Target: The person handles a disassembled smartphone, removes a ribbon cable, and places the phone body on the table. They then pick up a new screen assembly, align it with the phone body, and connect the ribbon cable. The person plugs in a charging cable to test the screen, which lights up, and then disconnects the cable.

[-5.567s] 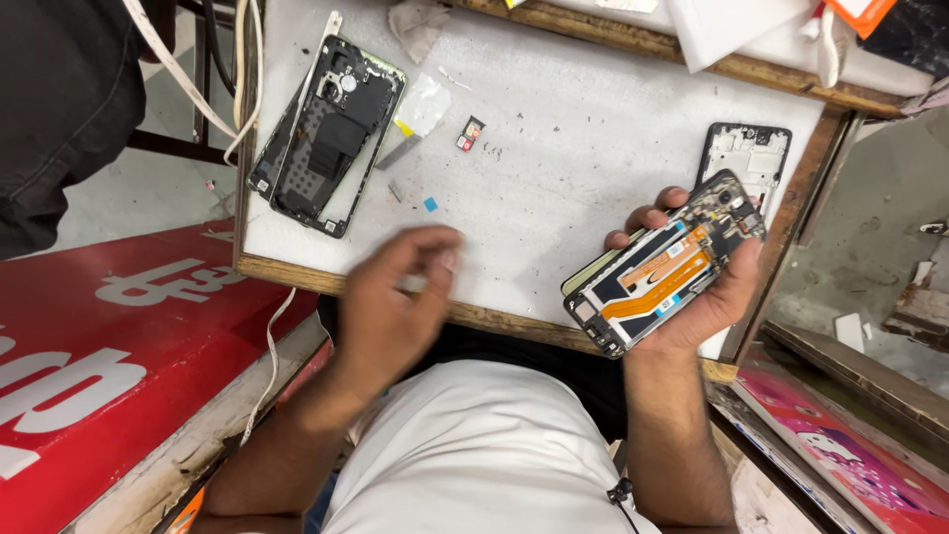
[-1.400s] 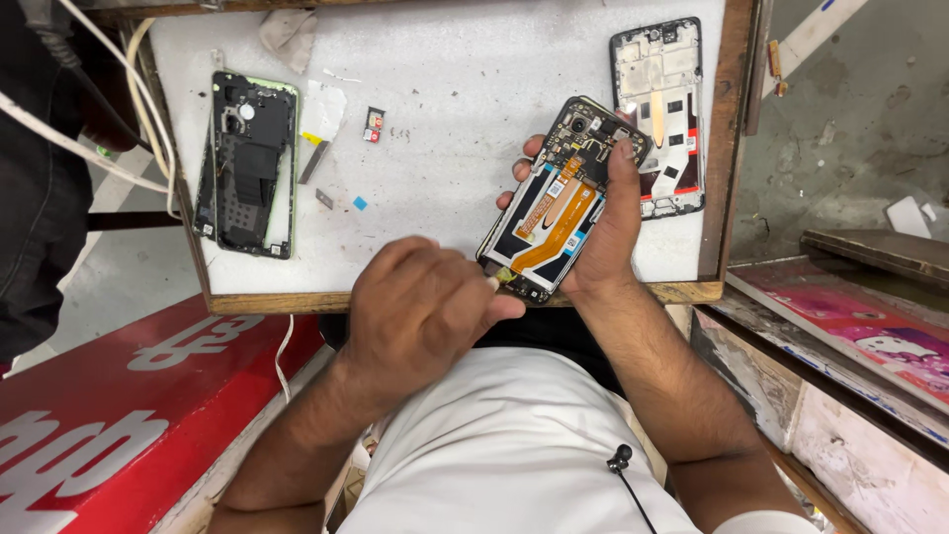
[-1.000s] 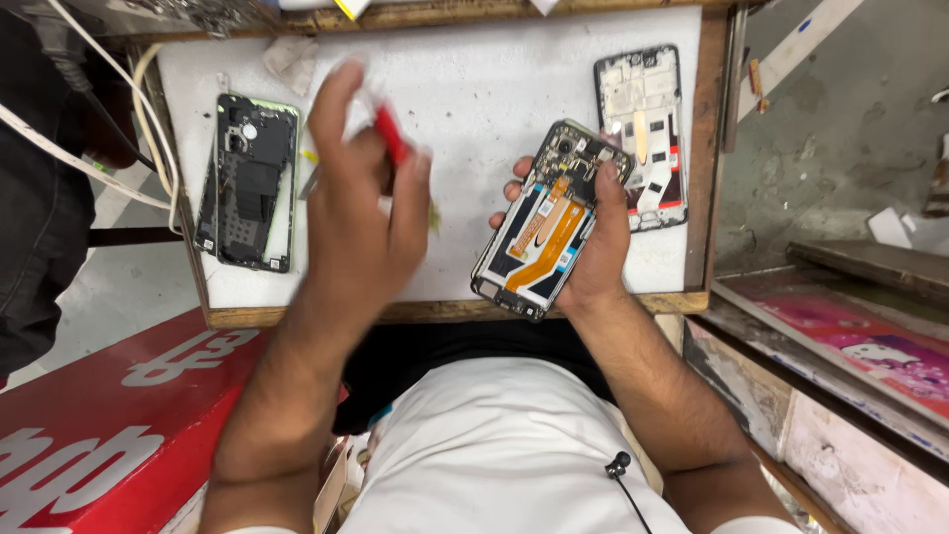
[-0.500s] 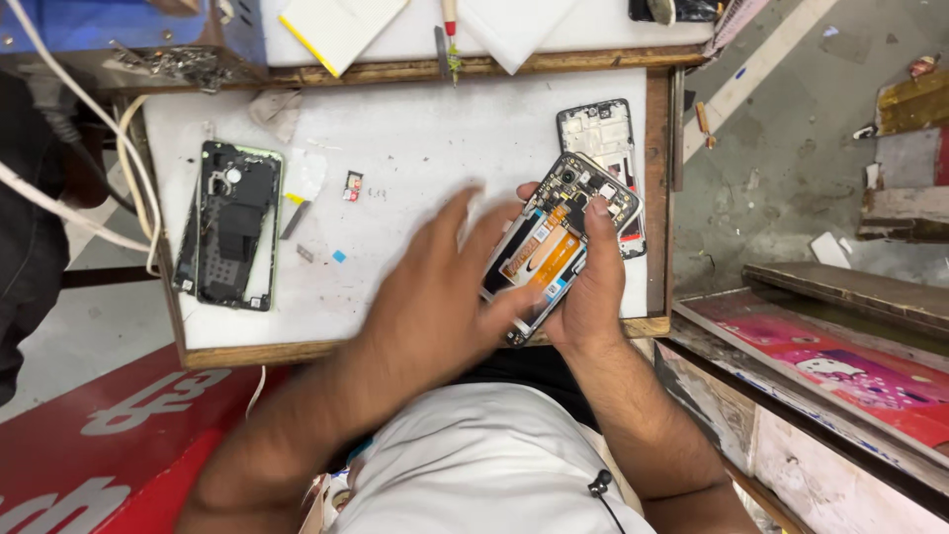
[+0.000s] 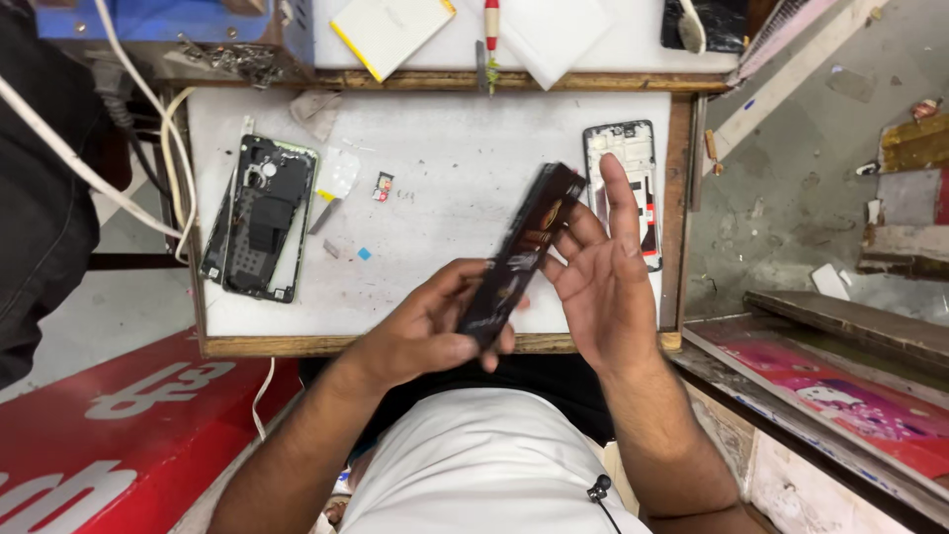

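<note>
My left hand (image 5: 427, 331) grips the near end of an opened phone body (image 5: 522, 252), tilted on its edge above the white work board (image 5: 455, 198). My right hand (image 5: 603, 277) is flat and open beside it, its fingers resting against the phone's far side. Orange cable inside the phone shows only partly. A second phone frame (image 5: 633, 183) lies on the board just behind my right fingers.
A black phone back with exposed parts (image 5: 259, 220) lies at the board's left, with a small card (image 5: 383, 185) and scraps near it. White cables (image 5: 119, 148) hang at the left. A yellow-edged battery (image 5: 390, 30) and a red-handled tool (image 5: 491, 25) rest on the shelf behind. A red sign (image 5: 109, 435) is below left.
The phone has been turned from lying flat to standing on its edge. My left hand now grips its near end, and my right hand has opened flat against it.
</note>
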